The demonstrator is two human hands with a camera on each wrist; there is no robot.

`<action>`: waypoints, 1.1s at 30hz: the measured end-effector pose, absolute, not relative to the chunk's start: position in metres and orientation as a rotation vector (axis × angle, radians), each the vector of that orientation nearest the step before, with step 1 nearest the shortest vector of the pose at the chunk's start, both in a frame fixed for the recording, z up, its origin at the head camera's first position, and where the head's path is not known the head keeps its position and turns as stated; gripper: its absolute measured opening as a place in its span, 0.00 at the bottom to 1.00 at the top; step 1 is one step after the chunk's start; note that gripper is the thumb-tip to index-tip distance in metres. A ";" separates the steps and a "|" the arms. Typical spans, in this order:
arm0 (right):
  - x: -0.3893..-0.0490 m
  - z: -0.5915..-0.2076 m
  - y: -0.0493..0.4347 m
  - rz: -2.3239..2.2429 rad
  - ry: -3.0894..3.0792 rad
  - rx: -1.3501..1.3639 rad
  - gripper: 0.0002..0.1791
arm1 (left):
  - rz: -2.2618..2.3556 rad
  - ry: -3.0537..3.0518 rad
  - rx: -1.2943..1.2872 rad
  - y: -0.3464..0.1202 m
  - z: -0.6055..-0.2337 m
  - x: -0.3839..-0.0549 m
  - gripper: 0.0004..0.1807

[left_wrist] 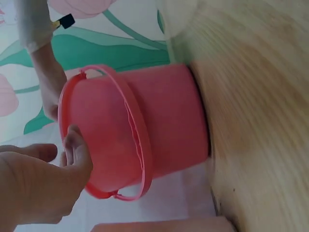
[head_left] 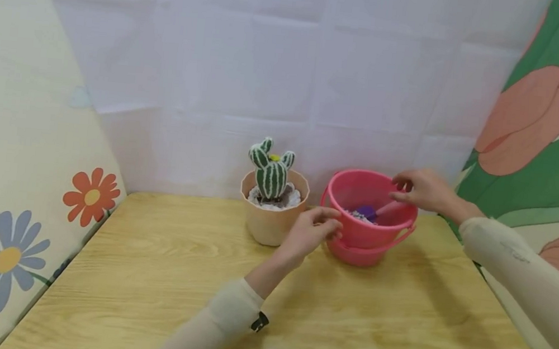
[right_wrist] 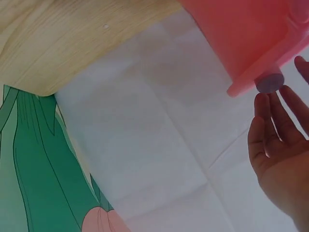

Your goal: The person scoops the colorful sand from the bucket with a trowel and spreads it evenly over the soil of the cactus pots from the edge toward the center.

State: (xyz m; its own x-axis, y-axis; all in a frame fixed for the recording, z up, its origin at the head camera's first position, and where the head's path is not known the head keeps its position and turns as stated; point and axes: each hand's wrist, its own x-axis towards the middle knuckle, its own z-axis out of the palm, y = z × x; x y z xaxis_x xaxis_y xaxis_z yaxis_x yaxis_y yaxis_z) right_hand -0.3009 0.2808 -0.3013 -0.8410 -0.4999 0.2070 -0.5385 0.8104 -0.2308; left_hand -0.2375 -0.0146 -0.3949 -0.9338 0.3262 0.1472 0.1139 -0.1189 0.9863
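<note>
A pink bucket [head_left: 360,239] stands upright on the table, holding pale, grainy material [head_left: 359,217]. Inside it leans a small scoop with a purple head [head_left: 368,212] and a pinkish handle [head_left: 390,207]. At the bucket's right rim my right hand [head_left: 424,189] has its fingers spread around the tip of that handle [right_wrist: 269,82]. No firm grip on it shows. My left hand [head_left: 309,232] is at the bucket's near left side, fingers loosely bent beside the rim. In the left wrist view, thumb and fingers of the left hand [left_wrist: 48,179] are apart with nothing between them.
Left of the bucket is a beige pot [head_left: 271,224] with a knitted green-and-white cactus [head_left: 271,178] on white filling. The bucket's handle [left_wrist: 137,135] hangs down its near side. A white sheet [head_left: 239,69] covers the wall behind the wooden table [head_left: 158,275].
</note>
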 end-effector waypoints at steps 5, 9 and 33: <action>-0.308 -0.306 0.275 0.341 -2.885 0.921 0.15 | 2.348 1.791 0.260 -0.004 -0.395 -0.237 0.11; -0.310 -0.305 0.268 0.221 -2.929 0.982 0.17 | 2.483 1.627 0.053 0.005 -0.392 -0.240 0.10; -0.320 -0.308 0.238 0.060 -3.141 1.149 0.08 | 2.783 1.232 -0.215 0.030 -0.382 -0.251 0.33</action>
